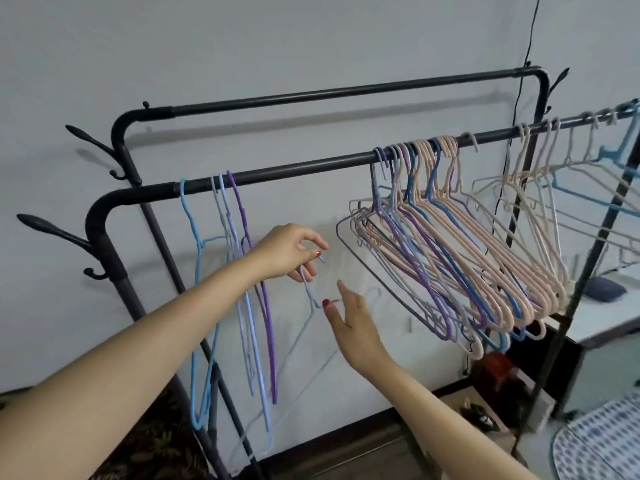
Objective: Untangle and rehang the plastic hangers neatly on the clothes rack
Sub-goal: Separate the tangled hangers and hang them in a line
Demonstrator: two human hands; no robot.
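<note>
A black clothes rack has a near rail (pixel 294 168) and a far rail (pixel 346 91). A few blue, lilac and purple hangers (pixel 239 258) hang neatly at the near rail's left end. A dense tangled bunch of beige, blue and purple hangers (pixel 450 258) hangs slanted at its middle. My left hand (pixel 289 251) pinches the hook of a pale blue hanger (pixel 298 344) held below the rail. My right hand (pixel 349 327) pinches a second pale hanger (pixel 372 294) at its neck, its hook pointing right.
More beige and blue hangers (pixel 540 174) hang loosely at the rail's right end. Coat hooks (pixel 52 226) jut from the left post. A white shelf (pixel 606 327) stands at right, a patterned cloth (pixel 602 441) lies lower right, a black cable (pixel 519 98) runs down the wall.
</note>
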